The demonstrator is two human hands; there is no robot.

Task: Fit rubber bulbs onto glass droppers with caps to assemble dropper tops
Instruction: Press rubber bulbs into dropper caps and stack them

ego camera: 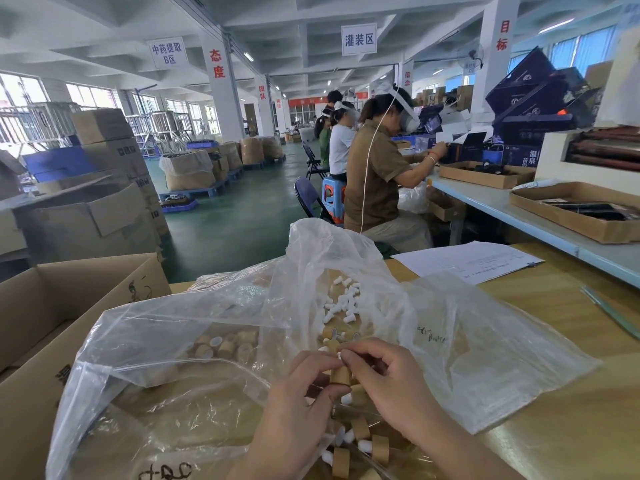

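My left hand (304, 382) and my right hand (388, 372) meet over the table and together hold one tan cylindrical cap (340, 375). My right fingertips pinch a small white rubber bulb (340, 355) at the cap's top. Below my hands lie several assembled tops (363, 441), tan caps with white bulbs. A pile of loose white bulbs (341, 303) sits inside a clear plastic bag (450, 341). Another clear bag (145, 348) to the left holds several tan caps (221, 344).
A wooden table (571, 410) carries the bags, a paper sheet (467, 261) and thin glass tubes (609, 311) at the right. An open cardboard box (52, 299) stands at the left. Seated people work at a long bench (502, 206) ahead.
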